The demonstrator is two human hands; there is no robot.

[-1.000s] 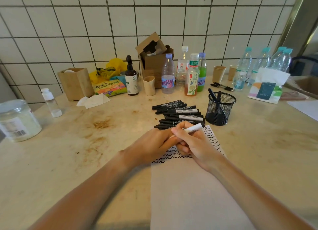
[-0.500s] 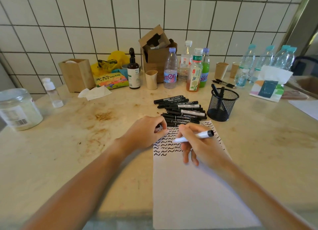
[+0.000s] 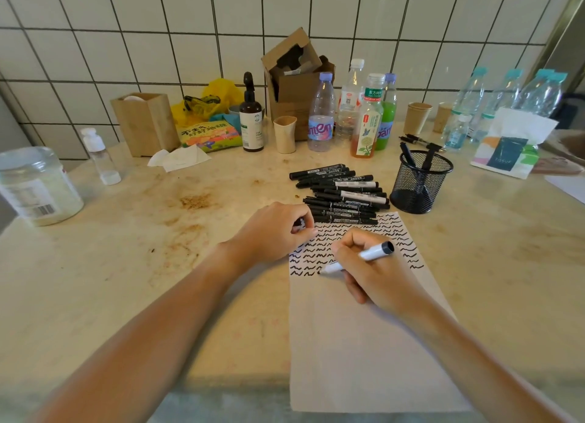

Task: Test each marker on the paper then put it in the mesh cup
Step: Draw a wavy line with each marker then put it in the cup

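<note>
My right hand [image 3: 372,275] grips a white-barrelled marker [image 3: 370,254] with its tip down on the paper [image 3: 364,343], at the end of the lowest row of black squiggles. My left hand [image 3: 273,231] rests at the paper's upper left corner, fingers curled round a small dark piece that looks like the marker's cap [image 3: 300,223]. A pile of black markers [image 3: 342,194] lies just beyond the paper. The black mesh cup [image 3: 419,182] stands to the right of the pile with two markers inside.
Along the tiled wall stand several bottles [image 3: 367,115], a cardboard box [image 3: 296,83], paper cups [image 3: 418,117], a wooden box [image 3: 145,121] and a pump bottle [image 3: 251,115]. A plastic tub [image 3: 34,185] sits far left, a tissue pack [image 3: 509,147] far right.
My hands came apart after pulling the cap off. The right hand brought the marker's tip down to the paper, and the left hand moved to the paper's upper left corner.
</note>
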